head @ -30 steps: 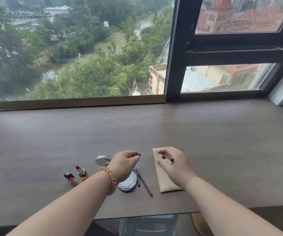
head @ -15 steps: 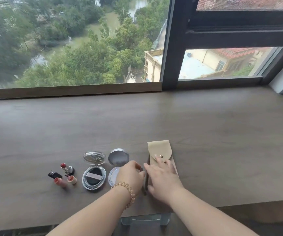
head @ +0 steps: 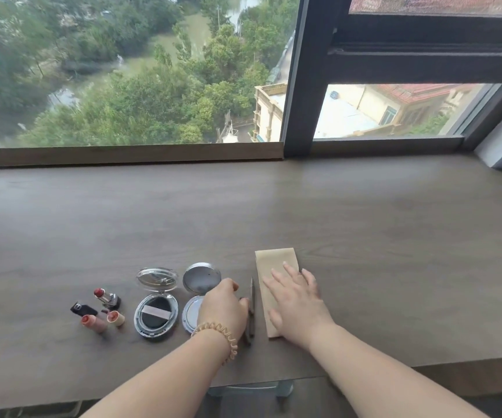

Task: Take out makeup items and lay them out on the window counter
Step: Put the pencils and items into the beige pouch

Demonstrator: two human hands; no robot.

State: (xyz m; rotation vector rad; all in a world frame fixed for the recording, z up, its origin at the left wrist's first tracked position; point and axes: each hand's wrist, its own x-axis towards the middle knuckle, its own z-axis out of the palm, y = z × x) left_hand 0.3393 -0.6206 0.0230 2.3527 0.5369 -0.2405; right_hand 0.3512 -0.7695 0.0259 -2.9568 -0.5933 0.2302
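Left hand (head: 224, 306): we see it curled knuckles-up on the desk (head: 364, 236), fingers bent against two thin pencils (head: 252, 306); we cannot tell whether it grips them.
Right hand (head: 296, 300): laid flat, fingers spread, pressing on one tan pouch (head: 274, 260).
Pouch: under the right hand, its far end showing beyond the fingertips.
Pencils: two, side by side between our hands, one partly hidden by the left hand.
Compacts: two, both open, left of the left hand; the nearer one (head: 201, 279) is partly covered by it, the farther one (head: 156, 307) shows a dark puff.
Lipsticks (head: 99, 309): we count four small pieces, farthest left of the left hand.
Wristband (head: 216, 333): one coiled band on the left wrist.
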